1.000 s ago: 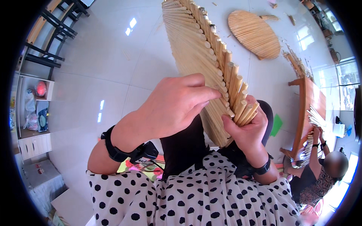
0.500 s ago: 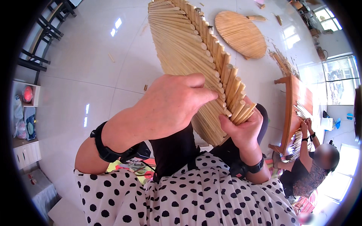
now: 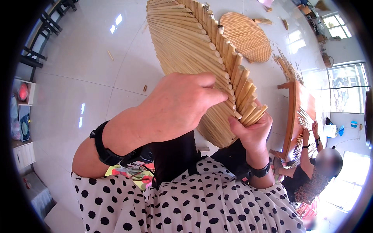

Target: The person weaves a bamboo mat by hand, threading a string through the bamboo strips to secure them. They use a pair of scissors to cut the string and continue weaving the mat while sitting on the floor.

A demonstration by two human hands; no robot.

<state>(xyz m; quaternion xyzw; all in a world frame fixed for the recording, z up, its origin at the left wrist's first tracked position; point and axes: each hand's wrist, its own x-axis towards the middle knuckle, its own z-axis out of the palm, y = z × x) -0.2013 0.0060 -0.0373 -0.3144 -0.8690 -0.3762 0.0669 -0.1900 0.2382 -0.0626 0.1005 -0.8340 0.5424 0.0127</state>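
A large woven mat of pale reed sticks (image 3: pixel 186 42) stands tilted in front of me, reaching from my lap up past the top of the view. My left hand (image 3: pixel 176 105) lies over its lower face, fingers curled onto the sticks near the stepped edge. My right hand (image 3: pixel 252 130) grips the lower right corner from below, where the stick ends (image 3: pixel 248 110) jut out. Both wrists carry black bands. My lap shows a black and white dotted cloth (image 3: pixel 202 202).
A second oval reed mat (image 3: pixel 244 35) lies on the white tiled floor behind. To the right stands a wooden frame (image 3: pixel 291 116) with loose sticks, where another person (image 3: pixel 311 174) sits working. Dark metal furniture legs (image 3: pixel 39 46) and shelves are on the left.
The mat and both hands appear nearer and larger, and the view has swung down and right. My grip on the mat stays the same.
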